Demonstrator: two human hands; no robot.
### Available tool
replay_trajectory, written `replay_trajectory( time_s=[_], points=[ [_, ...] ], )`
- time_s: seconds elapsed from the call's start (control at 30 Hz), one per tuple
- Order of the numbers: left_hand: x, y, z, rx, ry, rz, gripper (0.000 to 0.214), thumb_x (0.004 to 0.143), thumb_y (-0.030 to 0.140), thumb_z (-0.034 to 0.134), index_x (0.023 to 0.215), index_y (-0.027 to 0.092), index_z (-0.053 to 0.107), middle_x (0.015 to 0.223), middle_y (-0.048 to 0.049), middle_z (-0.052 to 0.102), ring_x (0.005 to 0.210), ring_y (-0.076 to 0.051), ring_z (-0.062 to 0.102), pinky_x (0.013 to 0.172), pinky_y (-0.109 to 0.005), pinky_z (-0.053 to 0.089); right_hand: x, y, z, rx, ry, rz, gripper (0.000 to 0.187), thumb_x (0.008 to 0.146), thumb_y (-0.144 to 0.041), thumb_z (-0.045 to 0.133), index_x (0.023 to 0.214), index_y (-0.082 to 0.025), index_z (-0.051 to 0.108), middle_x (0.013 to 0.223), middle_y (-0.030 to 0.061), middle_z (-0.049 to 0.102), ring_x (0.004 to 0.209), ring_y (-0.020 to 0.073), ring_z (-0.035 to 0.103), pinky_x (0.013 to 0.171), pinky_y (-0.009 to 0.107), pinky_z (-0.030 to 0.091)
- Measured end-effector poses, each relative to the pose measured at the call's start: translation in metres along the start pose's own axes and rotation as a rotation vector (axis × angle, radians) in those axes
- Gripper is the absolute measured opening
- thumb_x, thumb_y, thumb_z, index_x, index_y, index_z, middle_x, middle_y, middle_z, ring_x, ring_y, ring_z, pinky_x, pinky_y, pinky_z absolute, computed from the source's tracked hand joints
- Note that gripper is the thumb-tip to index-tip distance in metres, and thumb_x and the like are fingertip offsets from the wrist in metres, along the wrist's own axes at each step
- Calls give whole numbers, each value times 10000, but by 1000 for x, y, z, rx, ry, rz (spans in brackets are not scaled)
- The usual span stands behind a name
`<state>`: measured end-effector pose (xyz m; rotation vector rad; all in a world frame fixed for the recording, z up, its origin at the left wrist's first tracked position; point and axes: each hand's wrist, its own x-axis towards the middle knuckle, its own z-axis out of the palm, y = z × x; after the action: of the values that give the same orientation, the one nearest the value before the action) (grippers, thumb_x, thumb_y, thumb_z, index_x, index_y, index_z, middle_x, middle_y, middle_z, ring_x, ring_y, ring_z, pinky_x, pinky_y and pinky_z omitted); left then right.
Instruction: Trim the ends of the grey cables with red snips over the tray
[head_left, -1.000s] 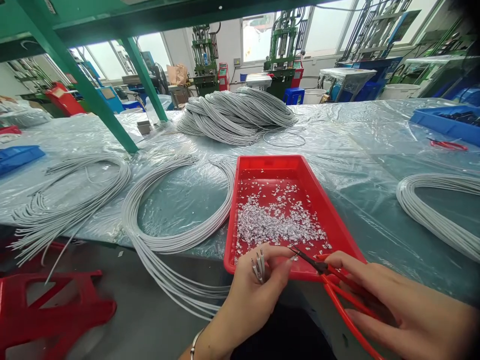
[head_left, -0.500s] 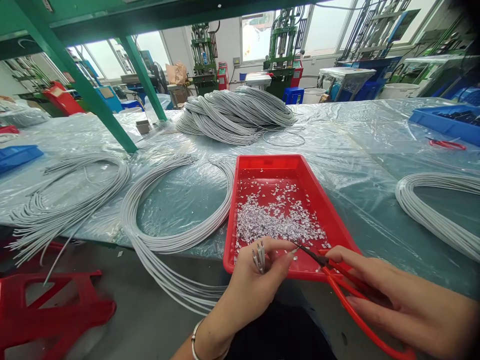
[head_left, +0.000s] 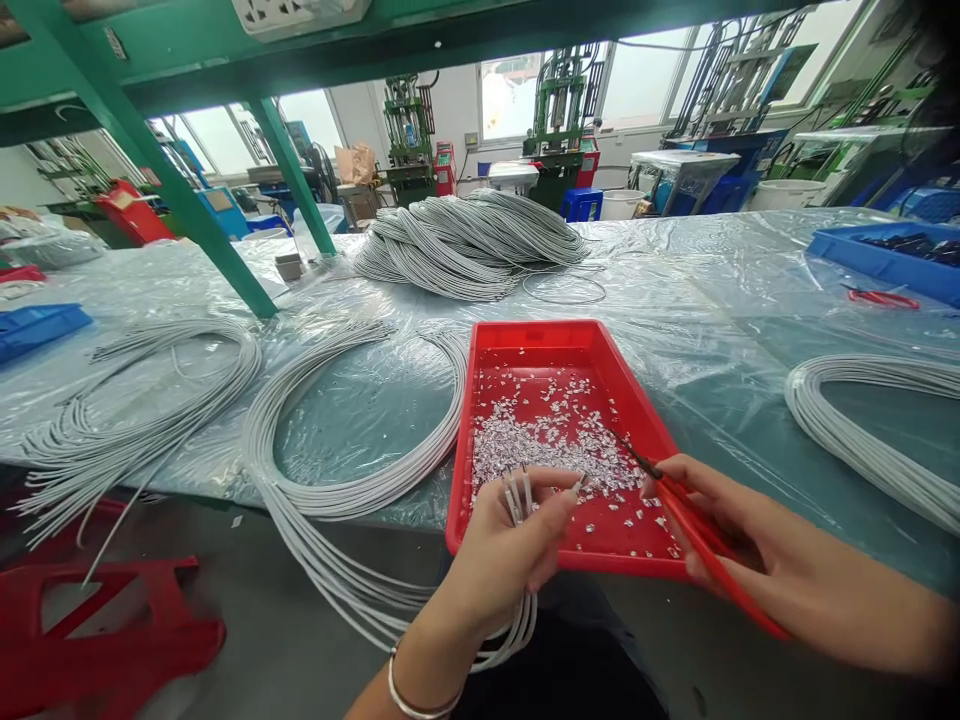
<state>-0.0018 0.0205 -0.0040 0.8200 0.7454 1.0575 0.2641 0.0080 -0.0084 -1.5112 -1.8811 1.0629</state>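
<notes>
My left hand [head_left: 517, 545] is closed around several white cables [head_left: 519, 497], their dark tips poking up behind the thumb. Between thumb and forefinger it pinches one cable end over the near part of a red tray [head_left: 540, 565]. Small silvery scraps [head_left: 540, 445] are scattered on the tray's floor. My right hand [head_left: 739, 540] grips red-handled scissors [head_left: 694, 530], whose dark blades look closed and point up and left over the tray, apart from the cable end. The held cables run from a coil [head_left: 259, 440] left of the tray.
Another cable bundle [head_left: 217, 390] lies further left, and one more coil [head_left: 825, 400] at the right. A big cable heap [head_left: 472, 245] sits behind the tray. Blue bins [head_left: 847, 250] stand at the sides. A green post [head_left: 187, 220] rises at the left; a red stool [head_left: 161, 640] is below.
The scissors have drawn back from the left fingertips, to the right and upward. My left hand has shifted slightly, and the looped cables below it now show. The view has tilted a little upward.
</notes>
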Motion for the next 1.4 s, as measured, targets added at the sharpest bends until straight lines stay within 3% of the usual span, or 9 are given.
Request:
replay_trajectory(
  time_s=[0.13,0.3,0.43,0.57,0.73,0.87,0.97,1.13,1.4],
  points=[
    [-7,0,1,41,-78,-19,459,775,599,811,939,171,785,539,54,555,361,-47,402,378,-184,286,2,-13,2,59,-55,57,905,858,-751,618,1567,-220,432,1525,182,579,1246,413,658,986,506,606],
    [-27,-6,7,527,-140,316,432,965,564,601,946,207,842,913,-135,759,939,-248,664,900,-396,517,9,-52,4,384,-13,79,616,855,-557,774,1350,-269,548,1108,86,795,787,267,772,698,337,658],
    [-31,-13,8,127,31,178,536,911,667,614,952,178,831,518,18,518,435,-89,407,421,-213,319,6,-63,11,425,75,118,588,848,-589,767,1315,-294,567,982,40,777,712,225,728,685,303,647],
    [-28,-11,9,-217,-71,-12,394,680,468,934,930,184,825,520,73,437,426,-32,332,419,-177,244,-4,-57,18,416,134,82,711,783,-702,753,1324,-271,588,739,-10,655,726,254,704,757,344,652],
    [-26,-7,8,-140,-132,2,433,654,462,950,906,142,804,576,12,602,492,-74,512,490,-208,385,-22,-37,26,414,102,129,943,657,-837,748,1390,-266,585,933,78,703,969,368,730,854,447,640],
    [-23,-11,9,-76,-76,-51,459,609,478,964,774,147,693,607,-10,686,535,-124,668,529,-205,490,-25,-45,43,433,145,70,734,769,-680,784,1351,-284,575,776,-5,628,808,283,726,802,378,641],
    [-22,-14,12,-67,-92,-147,522,539,480,986,735,157,626,545,23,643,400,-110,611,356,-157,369,-14,-63,57,509,176,-21,424,848,-495,796,1161,-301,586,892,-6,670,743,202,692,685,283,605],
    [-24,-13,14,-71,-61,-81,507,576,463,982,711,148,607,453,92,527,314,6,341,324,-126,237,5,-76,70,518,155,-142,449,825,-319,818,1196,-297,565,803,-37,643,672,175,635,636,272,571],
    [-26,-19,5,-71,-94,-126,521,581,522,959,733,133,648,600,-20,698,372,-88,589,305,-142,272,14,-73,55,464,282,-195,337,914,-345,758,1163,-319,532,787,-60,585,575,146,547,557,236,524]
  ],
)
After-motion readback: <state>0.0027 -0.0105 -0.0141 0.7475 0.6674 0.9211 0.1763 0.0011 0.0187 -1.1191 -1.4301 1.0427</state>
